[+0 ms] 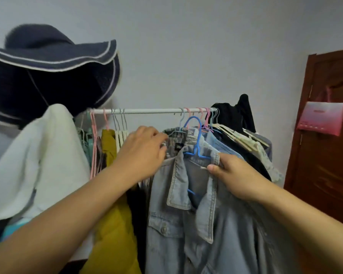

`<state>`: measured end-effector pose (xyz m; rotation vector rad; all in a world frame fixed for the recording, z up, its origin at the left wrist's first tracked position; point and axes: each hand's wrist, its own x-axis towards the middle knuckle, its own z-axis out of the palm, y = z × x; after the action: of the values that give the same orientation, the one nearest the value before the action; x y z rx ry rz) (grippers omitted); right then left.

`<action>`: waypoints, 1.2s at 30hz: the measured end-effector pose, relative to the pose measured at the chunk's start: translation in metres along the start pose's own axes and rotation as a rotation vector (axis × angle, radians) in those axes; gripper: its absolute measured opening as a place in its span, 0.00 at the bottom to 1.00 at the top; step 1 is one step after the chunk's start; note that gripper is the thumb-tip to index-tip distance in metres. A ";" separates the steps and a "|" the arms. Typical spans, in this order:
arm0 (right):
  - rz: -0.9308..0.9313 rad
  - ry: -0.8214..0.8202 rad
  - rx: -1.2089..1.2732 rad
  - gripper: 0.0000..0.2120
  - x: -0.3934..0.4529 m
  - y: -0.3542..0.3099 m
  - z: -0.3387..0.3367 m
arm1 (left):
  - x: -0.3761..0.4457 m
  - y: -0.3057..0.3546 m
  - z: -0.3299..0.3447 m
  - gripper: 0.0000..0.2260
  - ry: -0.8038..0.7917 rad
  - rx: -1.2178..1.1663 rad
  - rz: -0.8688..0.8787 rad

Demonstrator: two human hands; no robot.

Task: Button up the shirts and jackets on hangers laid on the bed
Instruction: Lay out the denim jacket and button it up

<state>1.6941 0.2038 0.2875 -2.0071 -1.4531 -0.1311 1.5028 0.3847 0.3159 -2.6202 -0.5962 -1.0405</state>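
Denim shirt [196, 214] hangs on a blue hanger [194, 139] at the rail [147, 111]; soft, floppy, fairly light. Right hand [232, 175] pinches its collar, left hand [145, 153] fingers curl on the neighbouring collar. Better lifted by the hanger.

A white metal clothes rail [152, 111] runs level across the middle of the frame, against a pale wall. Empty pink and grey wire hangers [115, 120] hook over its left part, and beside them a mustard-yellow garment [111, 155] hangs below. Right of centre, a blue plastic hanger [194, 135] carries a light-blue denim shirt [186, 214]; its hook sits just under the rail, and whether it rests on it cannot be told. Further right, crowded hangers bear a grey patterned shirt [178, 138], pale garments [251, 143] and a black garment [234, 115] draped over the rail's end.
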 end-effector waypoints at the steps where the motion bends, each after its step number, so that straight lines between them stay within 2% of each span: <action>1: 0.006 0.001 -0.027 0.13 0.017 -0.003 0.004 | 0.004 -0.013 -0.008 0.18 -0.036 0.071 -0.059; 4: 0.005 0.002 -0.059 0.13 0.067 -0.015 0.013 | 0.006 -0.056 -0.015 0.22 -0.190 0.242 -0.225; 6: 0.008 0.051 -0.056 0.12 0.101 -0.024 0.012 | 0.002 -0.077 -0.011 0.24 -0.233 0.265 -0.265; 10: 0.004 0.150 -0.125 0.10 0.167 -0.036 0.015 | -0.003 -0.101 -0.001 0.27 -0.258 0.138 -0.345; 18: 0.080 0.081 -0.154 0.11 0.234 -0.035 0.058 | -0.010 -0.117 0.030 0.24 -0.262 0.059 -0.391; 23: 0.151 -0.071 -0.213 0.15 0.242 -0.023 0.095 | -0.011 -0.118 0.034 0.24 -0.242 0.036 -0.374; 26: 0.171 -0.087 -0.204 0.15 0.232 -0.021 0.109 | -0.012 -0.116 0.034 0.24 -0.242 0.051 -0.371; 28: 0.153 -0.074 -0.245 0.18 0.219 -0.018 0.115 | -0.012 -0.116 0.033 0.24 -0.250 0.052 -0.372; 32: 0.060 0.025 -0.336 0.37 0.187 -0.008 0.117 | -0.015 -0.113 0.032 0.24 -0.277 0.050 -0.364; 36: 0.092 0.164 -0.323 0.31 0.195 0.015 0.090 | -0.017 -0.113 0.031 0.27 -0.327 0.068 -0.331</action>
<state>1.7565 0.4099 0.2957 -2.2545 -1.2977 -0.5074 1.4580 0.4912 0.2914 -2.7070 -1.1478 -0.6538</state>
